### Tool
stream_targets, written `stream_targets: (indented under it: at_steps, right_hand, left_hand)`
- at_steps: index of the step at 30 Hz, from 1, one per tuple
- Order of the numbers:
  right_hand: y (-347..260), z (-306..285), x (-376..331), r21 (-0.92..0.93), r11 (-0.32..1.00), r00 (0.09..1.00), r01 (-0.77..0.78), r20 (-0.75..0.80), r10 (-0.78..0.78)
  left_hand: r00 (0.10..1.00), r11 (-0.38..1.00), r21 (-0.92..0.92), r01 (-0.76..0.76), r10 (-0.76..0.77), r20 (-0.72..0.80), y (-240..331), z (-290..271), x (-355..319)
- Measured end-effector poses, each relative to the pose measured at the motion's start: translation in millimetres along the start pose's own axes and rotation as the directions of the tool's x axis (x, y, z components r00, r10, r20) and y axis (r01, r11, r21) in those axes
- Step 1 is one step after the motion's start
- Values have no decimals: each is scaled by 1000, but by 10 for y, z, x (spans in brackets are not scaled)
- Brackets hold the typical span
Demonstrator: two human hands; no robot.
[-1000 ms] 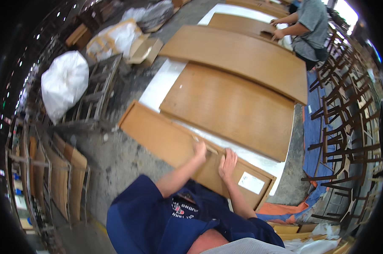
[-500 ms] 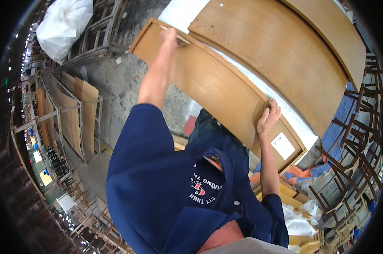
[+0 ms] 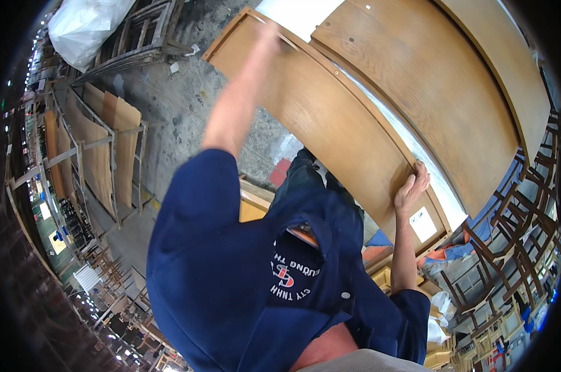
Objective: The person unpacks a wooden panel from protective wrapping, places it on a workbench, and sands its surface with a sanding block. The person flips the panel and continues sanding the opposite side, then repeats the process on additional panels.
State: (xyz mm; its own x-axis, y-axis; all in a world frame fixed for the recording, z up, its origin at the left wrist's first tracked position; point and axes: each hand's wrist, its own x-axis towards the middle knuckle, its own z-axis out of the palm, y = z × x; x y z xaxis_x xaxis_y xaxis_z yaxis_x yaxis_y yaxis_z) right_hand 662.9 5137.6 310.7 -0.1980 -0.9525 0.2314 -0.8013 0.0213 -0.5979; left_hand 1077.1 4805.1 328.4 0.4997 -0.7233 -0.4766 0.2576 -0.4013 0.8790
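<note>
A long brown wooden panel with a raised edge lies slanted in front of me, with a white label near its right end. My left hand reaches far out and rests on the panel's far left part, blurred by motion. My right hand grips the panel's near edge close to the right end, fingers curled over the rim. My dark blue shirt fills the lower middle of the view.
Larger curved wooden panels lie on a white sheet just beyond. A rack of wooden boards stands at left, a white sack on a frame at top left, and stacked dark chair frames at right. Concrete floor lies between.
My view has tipped further down and closer to the panel. My left arm has stretched out from near the right hand to the panel's far left; my right hand stays on the near edge.
</note>
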Motion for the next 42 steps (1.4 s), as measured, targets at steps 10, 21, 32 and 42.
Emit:
stream_targets:
  at_steps: [10, 21, 32, 42]
  right_hand:
    - [30, 16, -17, -27, 999, 999, -42, 26, 43]
    - [-10, -23, -4, 33, 994, 995, -100, -5, 100]
    - [50, -45, -19, 170, 983, 994, -72, -73, 86]
    - [-82, -210, -619, -200, 970, 989, -138, 18, 144]
  left_hand:
    - [971, 922, 357, 152, -207, 121, -901, 460, -1670]
    - [942, 970, 112, 218, -239, 236, -660, 326, -1562]
    - [810, 859, 228, 459, -510, 290, -1429, 1098, -3017]
    - [737, 921, 389, 27, -281, 615, -557, 446, -1973]
